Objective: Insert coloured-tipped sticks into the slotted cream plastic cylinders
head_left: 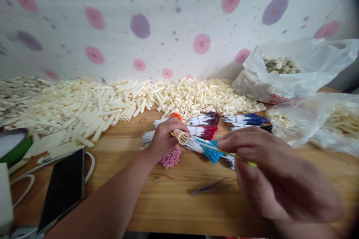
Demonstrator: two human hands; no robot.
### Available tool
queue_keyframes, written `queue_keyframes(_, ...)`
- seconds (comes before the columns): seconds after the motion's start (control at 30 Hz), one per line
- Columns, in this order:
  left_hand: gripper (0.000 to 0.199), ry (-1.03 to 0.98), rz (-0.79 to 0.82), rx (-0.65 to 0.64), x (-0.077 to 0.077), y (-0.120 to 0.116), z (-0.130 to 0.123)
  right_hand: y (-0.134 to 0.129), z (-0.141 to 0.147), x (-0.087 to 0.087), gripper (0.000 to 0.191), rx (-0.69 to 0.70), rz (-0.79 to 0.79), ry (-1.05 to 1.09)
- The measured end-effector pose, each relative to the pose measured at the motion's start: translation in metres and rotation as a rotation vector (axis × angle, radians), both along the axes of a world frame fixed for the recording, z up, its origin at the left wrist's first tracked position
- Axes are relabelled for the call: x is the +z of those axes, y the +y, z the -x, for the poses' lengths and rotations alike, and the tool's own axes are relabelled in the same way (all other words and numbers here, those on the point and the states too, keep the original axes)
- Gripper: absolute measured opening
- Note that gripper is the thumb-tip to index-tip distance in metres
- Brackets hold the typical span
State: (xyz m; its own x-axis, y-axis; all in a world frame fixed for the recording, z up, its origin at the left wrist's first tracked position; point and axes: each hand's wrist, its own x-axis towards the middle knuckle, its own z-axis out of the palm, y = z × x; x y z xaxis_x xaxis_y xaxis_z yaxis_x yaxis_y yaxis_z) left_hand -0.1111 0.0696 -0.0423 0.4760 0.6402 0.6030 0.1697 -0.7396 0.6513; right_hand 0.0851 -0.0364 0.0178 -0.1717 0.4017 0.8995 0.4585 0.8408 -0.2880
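My left hand (165,138) is closed around a cream plastic tube (181,137) with slots in its round open end, which faces right. A bit of yellow-green shows at the tube's side. My right hand (269,168), close to the camera and blurred, pinches a thin pale stick (228,153) with a yellow-green end. The stick slants up left toward the tube's mouth; whether it touches or enters it I cannot tell. Behind and below lie bundles of thin white sticks with coloured tips: blue (211,151), red (209,132), pink (171,157) and dark blue (254,119).
Heaped cream tubes (120,101) and short slotted pieces (199,93) line the back. Plastic bags (297,82) of parts stand at the right. A phone (64,190), white cable (91,168) and green bowl (19,149) are left. A thin dark metal tool (207,187) lies in front.
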Motion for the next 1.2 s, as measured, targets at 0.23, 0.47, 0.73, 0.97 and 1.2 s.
queue_keyframes(0.23,0.015,0.067,0.087,-0.020,0.005,-0.006,-0.003,0.011,0.011,-0.009,0.029,0.018,0.025,-0.112)
queue_keyframes(0.47,0.039,0.128,0.009,0.024,0.007,-0.007,0.000,0.031,0.018,-0.030,0.024,-0.078,0.055,-0.128)
queue_keyframes(0.73,0.050,0.172,-0.091,0.027,0.011,-0.009,0.004,0.036,0.015,-0.025,0.011,-0.139,0.069,-0.050)
queue_keyframes(0.97,0.041,0.177,-0.238,0.227,0.010,-0.005,0.002,0.043,0.019,-0.030,0.010,-0.152,0.305,0.095)
queue_keyframes(1.2,0.039,0.179,-0.292,0.330,0.011,-0.005,0.001,0.047,0.025,-0.041,0.010,-0.062,0.488,0.276)
